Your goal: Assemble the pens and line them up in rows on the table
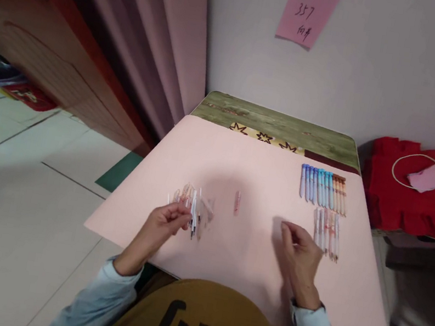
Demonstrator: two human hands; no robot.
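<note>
My left hand [167,224] hovers by a loose pile of pen parts at the left of the table. Its fingers are curled together, with the fingertips beside white pen refills [195,212]; whether it pinches anything cannot be made out. Clear and pinkish pen barrels [183,192] lie behind those fingers. My right hand [302,252] is closed, thumb against the fingers, and no object shows in it. Just behind it lies a row of whitish and pink pens [328,229]. A single short pink tube [237,203] lies apart between the two hands.
A neat row of blue, turquoise and brown pens [324,187] lies at the back right. Pink paper [250,268] covers the table, whose green end [278,120] meets the wall. To the right, a red cloth [393,209] carries a white cable and a pink sheet.
</note>
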